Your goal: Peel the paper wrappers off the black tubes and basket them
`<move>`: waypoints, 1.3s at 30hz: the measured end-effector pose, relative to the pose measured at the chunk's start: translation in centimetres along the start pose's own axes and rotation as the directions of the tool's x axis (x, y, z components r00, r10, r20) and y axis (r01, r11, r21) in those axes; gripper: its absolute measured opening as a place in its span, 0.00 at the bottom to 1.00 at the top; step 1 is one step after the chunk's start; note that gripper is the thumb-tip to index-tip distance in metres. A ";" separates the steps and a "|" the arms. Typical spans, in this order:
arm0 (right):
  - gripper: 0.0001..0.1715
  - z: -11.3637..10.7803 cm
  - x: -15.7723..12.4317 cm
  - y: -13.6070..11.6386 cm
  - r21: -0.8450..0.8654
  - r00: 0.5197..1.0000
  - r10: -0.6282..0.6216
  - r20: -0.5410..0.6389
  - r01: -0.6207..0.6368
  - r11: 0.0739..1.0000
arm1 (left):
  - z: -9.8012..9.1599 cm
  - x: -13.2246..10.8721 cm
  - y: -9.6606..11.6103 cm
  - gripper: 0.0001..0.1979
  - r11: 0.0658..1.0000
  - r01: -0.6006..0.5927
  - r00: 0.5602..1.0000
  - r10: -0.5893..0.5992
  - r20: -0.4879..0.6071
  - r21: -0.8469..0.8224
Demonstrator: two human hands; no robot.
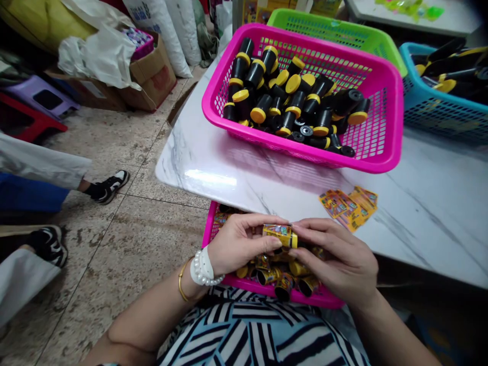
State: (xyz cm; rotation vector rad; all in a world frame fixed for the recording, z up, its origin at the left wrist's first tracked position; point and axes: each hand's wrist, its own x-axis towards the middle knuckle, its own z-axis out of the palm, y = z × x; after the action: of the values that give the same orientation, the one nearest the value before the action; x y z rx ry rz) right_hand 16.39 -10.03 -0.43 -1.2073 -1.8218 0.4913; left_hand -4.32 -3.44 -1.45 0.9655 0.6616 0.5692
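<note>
Between my two hands is a small cylinder wrapped in a printed yellow label, with a yellow cap at its right end. My left hand grips its body, the thumb in front and fingers behind. At the capped end, the fingers of my right hand pinch it. Directly below, a pink basket on my lap holds several similar labelled cylinders. A fanned stack of printed yellow labels lies on the marble-patterned table beyond my right hand.
A large pink basket full of black cylinders with yellow caps stands on the table. Behind it is a green basket; a blue basket is to its right. Cardboard boxes, stools and another person's feet are at left.
</note>
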 end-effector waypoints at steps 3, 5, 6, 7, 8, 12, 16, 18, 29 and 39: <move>0.30 0.1 -0.1 0.0 0.008 0.999 0.030 -0.016 -0.030 1.000 | 0.4 -0.1 -0.5 0.15 0.979 -0.153 0.986 0.159 -0.039 0.132; 0.28 0.2 -0.2 0.0 0.077 0.993 0.115 -0.034 -0.112 0.991 | 0.8 -0.3 -0.8 0.14 0.866 -0.337 0.923 0.381 -0.050 0.369; 0.26 0.3 -0.2 0.0 0.135 0.984 0.177 -0.033 -0.171 0.976 | 0.9 -0.3 -0.9 0.13 0.768 -0.423 0.869 0.494 -0.024 0.482; 0.24 0.4 -0.1 0.0 0.201 0.970 0.243 -0.027 -0.233 0.951 | 1.0 -0.2 -1.0 0.14 0.661 -0.495 0.809 0.588 0.021 0.564; 0.22 0.5 -0.1 -0.1 0.265 0.953 0.304 -0.016 -0.289 0.920 | 1.1 -0.1 -1.0 0.15 0.566 -0.554 0.753 0.654 0.076 0.610; 0.15 0.8 0.0 -0.2 0.403 0.905 0.425 -0.011 -0.385 0.830 | 0.5 0.6 -0.7 0.16 0.472 -0.642 0.708 0.668 0.230 0.604; 0.19 1.1 -0.3 -0.3 0.330 0.935 0.349 -0.068 -0.309 0.892 | 0.0 0.5 -0.3 0.21 0.736 -0.452 0.868 0.493 0.058 0.505; 0.23 1.0 -0.5 -0.1 0.226 0.964 0.255 -0.080 -0.232 0.946 | -0.2 0.1 -0.1 0.25 0.867 -0.263 0.941 0.328 -0.088 0.423; 0.27 1.3 -0.7 -0.1 0.176 0.991 0.130 -0.040 -0.121 0.977 | -0.2 -1.2 -0.6 0.12 0.662 -0.474 0.830 0.555 0.046 0.581; 0.11 2.7 -1.3 -1.1 0.523 0.829 0.554 0.083 -0.509 0.683 | -1.5 -0.7 -2.9 0.18 0.281 -0.681 0.627 0.700 0.341 0.676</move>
State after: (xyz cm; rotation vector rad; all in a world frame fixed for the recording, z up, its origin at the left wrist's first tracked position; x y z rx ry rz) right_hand 13.80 -11.26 -1.68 -1.3184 -1.1070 1.1752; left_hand -5.46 -4.46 -4.39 2.1445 0.4487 1.1297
